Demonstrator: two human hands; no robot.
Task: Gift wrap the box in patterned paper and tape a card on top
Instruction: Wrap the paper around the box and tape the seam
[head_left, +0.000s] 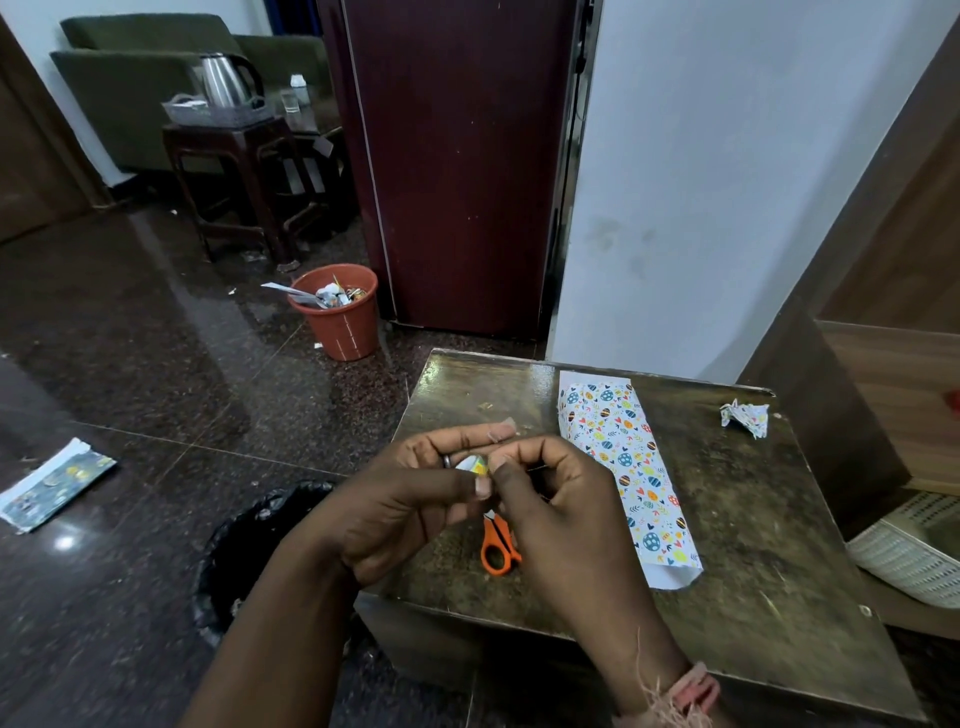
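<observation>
Hands are meeting above the table's (753, 519) near-left part, both working on one small item. Left hand (410, 499) is curling its fingers and thumb round a small roll of tape (474, 464), white with a yellow-green patch showing; a dark ring is sitting on one finger. Right hand (550, 499) is pinching at the roll's edge with thumb and forefinger, other fingers curled in; what exactly is between the fingertips is too small to tell. Thread bands are sitting on the right wrist.

Orange-handled scissors (498, 545) are lying on the table directly under the hands, blades hidden behind them. Patterned paper (628, 467), white with coloured egg shapes, is lying flat as a long strip from the table's far edge toward the near-right, just right of the hands. Crumpled paper scrap (745, 418) is sitting near the table's far-right corner, well apart from the strip. Box and card are not identifiable.

On the floor: red bin (340, 312) full of scraps beyond the table's far-left corner, black-lined bin (244, 551) by the table's left edge, flat printed sheet (52, 488) further left. Kettle (223, 78) is standing on a dark stool in the background.
</observation>
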